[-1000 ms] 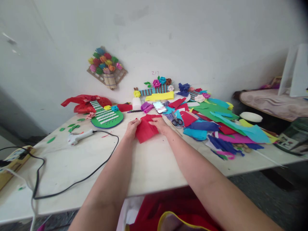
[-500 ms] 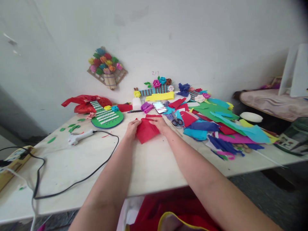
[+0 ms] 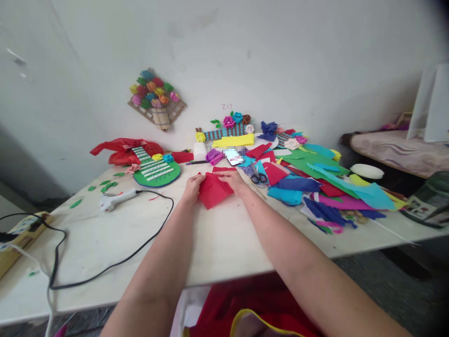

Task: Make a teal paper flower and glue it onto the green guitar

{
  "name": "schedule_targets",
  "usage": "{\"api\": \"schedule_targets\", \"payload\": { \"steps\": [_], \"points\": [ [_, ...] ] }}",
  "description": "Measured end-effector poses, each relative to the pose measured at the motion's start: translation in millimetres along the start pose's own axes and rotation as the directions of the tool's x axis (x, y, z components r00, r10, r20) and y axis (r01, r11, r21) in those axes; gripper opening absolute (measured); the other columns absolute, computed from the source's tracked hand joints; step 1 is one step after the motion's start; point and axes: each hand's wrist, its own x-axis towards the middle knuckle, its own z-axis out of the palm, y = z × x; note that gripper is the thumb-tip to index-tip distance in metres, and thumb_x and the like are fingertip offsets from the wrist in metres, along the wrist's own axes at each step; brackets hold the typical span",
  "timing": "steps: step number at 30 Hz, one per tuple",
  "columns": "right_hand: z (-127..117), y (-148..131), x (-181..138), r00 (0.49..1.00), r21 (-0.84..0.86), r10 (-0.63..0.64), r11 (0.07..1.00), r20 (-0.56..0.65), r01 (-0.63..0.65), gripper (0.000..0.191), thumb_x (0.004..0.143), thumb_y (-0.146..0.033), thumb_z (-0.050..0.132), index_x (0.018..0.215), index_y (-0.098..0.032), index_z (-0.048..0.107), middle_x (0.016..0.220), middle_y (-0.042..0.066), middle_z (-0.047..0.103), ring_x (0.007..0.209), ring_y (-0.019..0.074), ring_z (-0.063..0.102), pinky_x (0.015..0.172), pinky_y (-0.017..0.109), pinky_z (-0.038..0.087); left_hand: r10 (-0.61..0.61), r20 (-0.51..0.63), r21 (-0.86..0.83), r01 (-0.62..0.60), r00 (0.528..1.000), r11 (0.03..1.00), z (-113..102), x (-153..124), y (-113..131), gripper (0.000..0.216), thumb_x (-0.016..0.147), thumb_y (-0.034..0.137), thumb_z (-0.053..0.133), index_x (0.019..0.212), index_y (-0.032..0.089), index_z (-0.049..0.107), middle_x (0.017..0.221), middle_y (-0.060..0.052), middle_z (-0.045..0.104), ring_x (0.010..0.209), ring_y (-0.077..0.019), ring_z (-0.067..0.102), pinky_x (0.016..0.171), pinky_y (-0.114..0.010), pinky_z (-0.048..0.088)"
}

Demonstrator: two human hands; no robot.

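A piece of red crepe paper (image 3: 213, 193) is held between my two hands over the middle of the white table (image 3: 224, 248). Its lower corner points toward me. My left hand (image 3: 192, 188) grips the left edge with the fingers closed on it. On the right edge, my right hand (image 3: 234, 182) pinches the sheet, thumb and fingers along its top. Another red piece (image 3: 224, 169) lies just behind the held paper. A phone with a lit screen (image 3: 233, 157) and black-handled scissors (image 3: 258, 178) lie beyond my right hand.
A glue gun (image 3: 117, 200) lies at left, its black cord looping to a yellow power strip (image 3: 26, 238). Behind it stands a green guitar-shaped craft (image 3: 168, 175). Coloured paper scraps (image 3: 298, 183) pile up at right, near a dark glass jar (image 3: 430, 201).
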Motion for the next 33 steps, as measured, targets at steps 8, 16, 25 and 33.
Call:
{"api": "schedule_targets", "payload": {
  "steps": [8,16,25,33],
  "points": [
    [0,-4,-2,0.999,-0.116,-0.039,0.992,0.003,0.04,0.025,0.059,-0.017,0.058,0.077,-0.02,0.075,0.079,0.002,0.07,0.078,0.0163,0.06,0.077,0.031,0.044,-0.001,-0.007,0.048,0.001,1.0,0.999,-1,2,-1,0.025,0.055,0.035,0.07,0.059,0.014,0.056,0.05,0.0,0.056,0.045,-0.0114,0.048,0.044,-0.023,0.032],
    [-1,-1,0,0.998,-0.161,-0.065,0.985,0.018,0.067,0.027,0.058,-0.02,0.057,0.078,-0.019,0.075,0.079,0.002,0.071,0.078,0.0171,0.059,0.075,0.03,0.044,-0.002,-0.017,0.042,0.002,1.0,0.999,-4,5,-4,0.024,0.055,0.034,0.071,0.059,0.014,0.057,0.05,0.0,0.056,0.047,-0.0123,0.05,0.046,-0.024,0.036],
    [-2,-11,-6,0.978,-0.23,-0.178,0.953,0.104,0.198,0.027,0.067,-0.025,0.05,0.075,-0.02,0.075,0.084,0.003,0.072,0.095,0.0203,0.06,0.093,0.033,0.039,-0.014,-0.025,0.015,0.014,1.0,1.0,-2,3,-2,0.022,0.055,0.032,0.069,0.055,0.014,0.055,0.049,0.0,0.057,0.044,-0.0115,0.048,0.042,-0.023,0.033],
    [2,-1,-1,0.991,-0.259,-0.13,0.957,0.027,0.132,0.024,0.06,-0.036,0.069,0.074,-0.017,0.074,0.079,0.004,0.071,0.084,0.0217,0.063,0.084,0.037,0.045,-0.047,-0.012,-0.016,0.047,0.999,0.999,0,1,0,0.023,0.055,0.033,0.07,0.06,0.013,0.06,0.054,-0.003,0.061,0.048,-0.0145,0.054,0.046,-0.025,0.039]
  ]
}}
